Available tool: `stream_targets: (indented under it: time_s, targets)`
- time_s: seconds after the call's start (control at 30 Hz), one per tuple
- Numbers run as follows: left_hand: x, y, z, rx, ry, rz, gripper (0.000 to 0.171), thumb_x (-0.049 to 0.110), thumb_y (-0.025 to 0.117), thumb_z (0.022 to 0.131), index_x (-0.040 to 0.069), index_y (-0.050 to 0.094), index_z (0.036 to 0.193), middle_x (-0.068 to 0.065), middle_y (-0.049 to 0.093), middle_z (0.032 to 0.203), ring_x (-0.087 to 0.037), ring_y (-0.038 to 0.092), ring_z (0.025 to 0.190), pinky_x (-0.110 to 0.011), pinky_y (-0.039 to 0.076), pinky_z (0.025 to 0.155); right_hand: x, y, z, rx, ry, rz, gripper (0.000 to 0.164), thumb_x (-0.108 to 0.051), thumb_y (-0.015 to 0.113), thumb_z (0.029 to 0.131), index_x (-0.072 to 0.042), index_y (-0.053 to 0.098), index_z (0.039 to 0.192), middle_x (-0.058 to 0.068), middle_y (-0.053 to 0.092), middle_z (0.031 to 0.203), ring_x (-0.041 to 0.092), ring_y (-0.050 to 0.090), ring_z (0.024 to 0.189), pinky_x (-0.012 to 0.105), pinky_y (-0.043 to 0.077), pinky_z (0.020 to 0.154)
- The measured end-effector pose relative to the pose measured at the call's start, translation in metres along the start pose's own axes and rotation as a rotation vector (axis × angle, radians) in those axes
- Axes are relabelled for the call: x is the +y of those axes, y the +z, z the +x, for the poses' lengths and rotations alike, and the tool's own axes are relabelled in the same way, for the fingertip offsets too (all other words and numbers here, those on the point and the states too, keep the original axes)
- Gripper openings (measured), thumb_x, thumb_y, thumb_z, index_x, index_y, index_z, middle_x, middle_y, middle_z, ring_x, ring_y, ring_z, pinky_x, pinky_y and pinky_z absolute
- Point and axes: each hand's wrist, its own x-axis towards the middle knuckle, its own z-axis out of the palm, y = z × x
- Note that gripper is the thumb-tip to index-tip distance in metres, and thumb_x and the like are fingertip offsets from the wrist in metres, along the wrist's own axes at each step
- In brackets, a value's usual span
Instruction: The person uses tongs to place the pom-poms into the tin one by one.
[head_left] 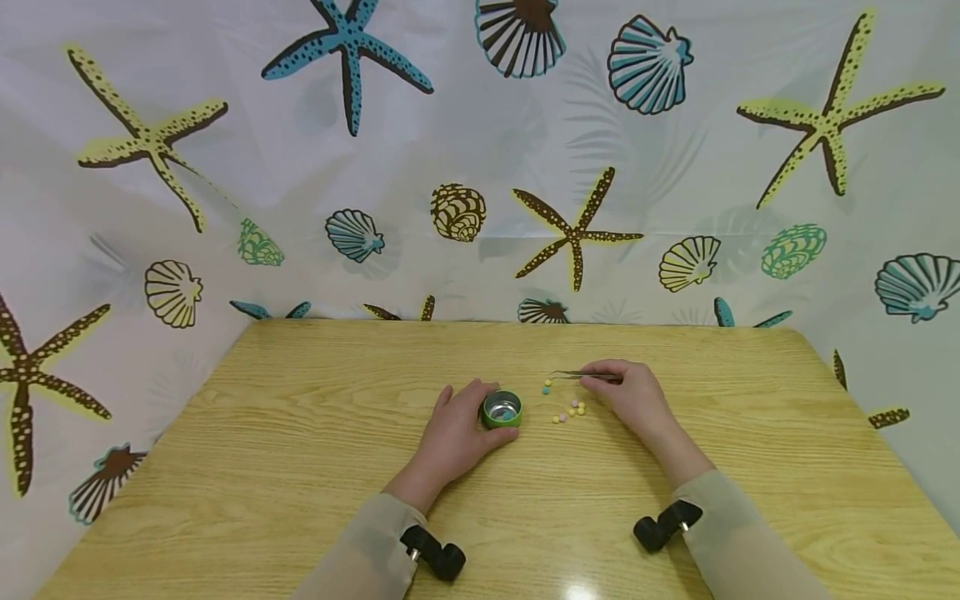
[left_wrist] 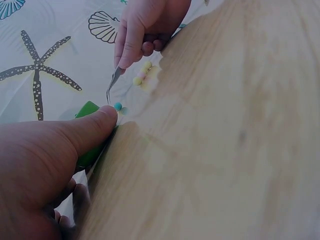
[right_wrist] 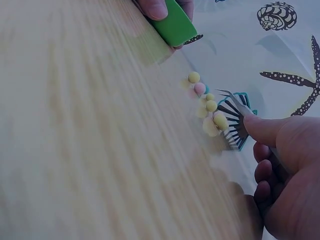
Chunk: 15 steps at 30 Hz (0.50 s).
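Observation:
My left hand [head_left: 459, 429] grips a small round green tin [head_left: 491, 423] that stands on the table, thumb at the near side and fingers around the far side. Something bluish lies on the tin's silvery floor. In my right hand [head_left: 628, 398] a pair of curved-tip tweezers [head_left: 577, 374] is pinched, pointing left. Their tips are near a yellow bead [head_left: 548, 382] with a blue bead [head_left: 546, 391] just below it; whether they touch the yellow one I cannot tell. In the right wrist view the tweezer tips [right_wrist: 225, 92] look slightly parted.
Several yellow beads [head_left: 581, 410] and pink beads [head_left: 562, 418] lie loose on the wooden table [head_left: 300, 417], between the tin and my right hand. A white cloth [head_left: 420, 150] printed with starfish and shells hangs behind the table's far edge.

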Motion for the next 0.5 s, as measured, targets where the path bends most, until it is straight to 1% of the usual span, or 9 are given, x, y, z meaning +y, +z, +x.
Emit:
stream_targets:
  time_s: [0.3, 0.5]
  targets:
    - [-0.0004, 0.0004, 0.0002, 0.005, 0.002, -0.002, 0.073, 0.034, 0.093, 0.094, 0.002, 0.062, 0.152, -0.019, 0.063, 0.154, -0.039, 0.046, 0.156, -0.058, 0.013, 0.136, 0.0015, 0.0023, 0.0037, 0.003, -0.015, -0.019, 0.022, -0.023, 0.080, 0.106, -0.011, 0.084, 0.124, 0.011, 0.078, 0.126, 0.029, 0.069, 0.112, 0.047, 0.055, 0.100]
    - [-0.0001, -0.0003, -0.0001, 0.004, 0.002, 0.007, 0.073, 0.034, 0.092, 0.094, 0.002, 0.062, 0.152, -0.020, 0.063, 0.154, -0.039, 0.046, 0.156, -0.058, 0.014, 0.135, 0.0045, 0.0037, 0.0049, 0.001, -0.019, -0.026, 0.022, -0.023, 0.079, 0.106, -0.010, 0.084, 0.123, 0.011, 0.077, 0.127, 0.030, 0.069, 0.116, 0.050, 0.055, 0.102]
